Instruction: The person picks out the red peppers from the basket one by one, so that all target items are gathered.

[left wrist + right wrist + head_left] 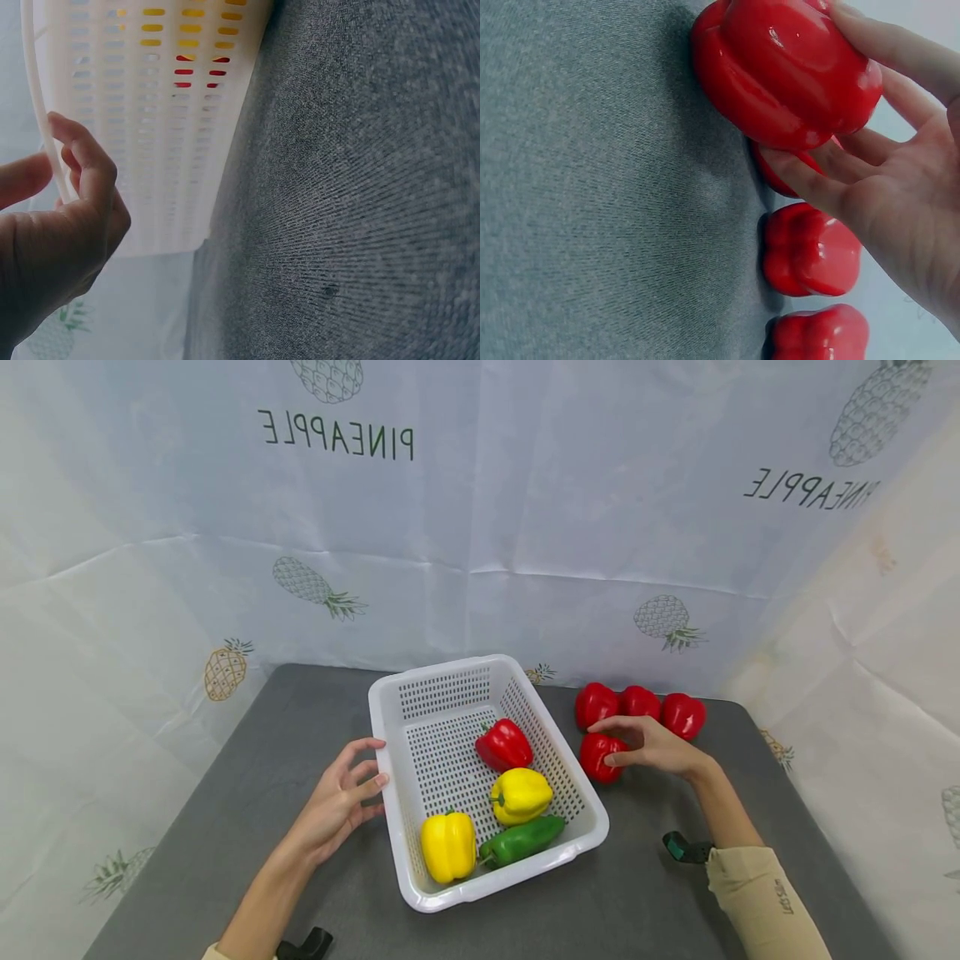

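Note:
A white slotted plastic basket (517, 871) sits in the middle of the table. My left hand (337, 802) pinches its left rim, thumb on the inner side and fingers against the outside, as the left wrist view shows at the basket wall (150, 202). Inside lie a red bell pepper (504, 746), two yellow bell peppers (522, 795) and a long green pepper (522, 841). Right of the basket, my right hand (656, 750) holds another red bell pepper (787, 67) between thumb and fingers. Whether that pepper touches the table is unclear.
Three more red bell peppers (683, 716) stand in a row behind the right hand, near the back edge of the dark grey table (247, 802). A pale curtain (525, 510) printed with pineapples hangs behind and at both sides.

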`<action>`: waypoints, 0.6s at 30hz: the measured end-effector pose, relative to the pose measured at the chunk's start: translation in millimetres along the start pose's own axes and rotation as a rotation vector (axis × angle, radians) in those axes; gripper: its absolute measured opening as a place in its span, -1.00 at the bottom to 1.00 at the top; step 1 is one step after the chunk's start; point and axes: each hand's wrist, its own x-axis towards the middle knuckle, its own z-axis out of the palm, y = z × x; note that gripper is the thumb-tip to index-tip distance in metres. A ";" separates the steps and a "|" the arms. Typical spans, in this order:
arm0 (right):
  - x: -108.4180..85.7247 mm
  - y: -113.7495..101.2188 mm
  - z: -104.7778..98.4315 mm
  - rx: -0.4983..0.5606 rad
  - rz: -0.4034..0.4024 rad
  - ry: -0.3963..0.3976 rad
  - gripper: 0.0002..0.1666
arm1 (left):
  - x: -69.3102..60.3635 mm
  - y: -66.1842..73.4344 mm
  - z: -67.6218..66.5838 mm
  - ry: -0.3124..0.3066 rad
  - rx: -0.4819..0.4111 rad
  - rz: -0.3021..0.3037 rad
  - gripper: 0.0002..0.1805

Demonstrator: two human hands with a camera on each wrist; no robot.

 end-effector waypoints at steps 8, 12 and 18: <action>-0.2 1.7 -0.4 -0.008 0.017 0.023 -0.26 | -0.4 -1.2 -0.6 -0.003 0.001 0.016 -0.30; -1.3 2.1 0.2 0.005 0.015 0.031 -0.26 | -0.5 -1.4 -0.7 -0.004 0.003 0.019 -0.30; -3.0 1.6 0.3 -0.005 0.022 0.049 -0.29 | 0.1 -1.0 -0.2 -0.005 -0.001 0.022 -0.30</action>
